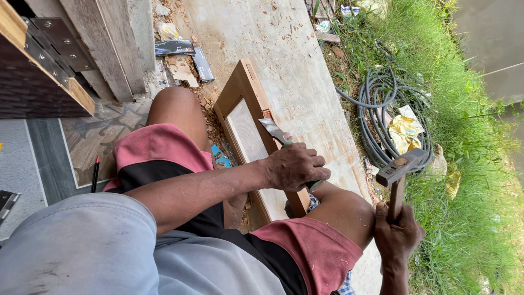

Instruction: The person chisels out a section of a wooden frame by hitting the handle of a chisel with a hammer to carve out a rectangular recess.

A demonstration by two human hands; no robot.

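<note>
1. Outdoors, I look down on a bare concrete slab (305, 82) strewn with wood chips; grass (469, 164) runs along its right edge, and a tiled floor (93, 142) lies to the left.
2. I see a wooden frame (248, 98) lying on the slab between the person's knees, its far end pointing away from the camera.
3. My view shows the left hand (295, 165) with its fingers closed around the green handle of a chisel (273, 131); the metal blade rests against the right rail of the frame, about midway along it.
4. I see the right hand (397, 235) with fingers wrapped tight on the wooden handle of a hammer (401, 166); the steel head is raised off to the right, well apart from the chisel.
5. Beyond the hammer, a coiled grey hose (382, 104) lies in the grass with a crumpled yellow wrapper (405, 131) on it.
6. At the upper left I see timber with metal hinges (54, 43); a red pencil (95, 173) lies on the tiles beside the left thigh.
</note>
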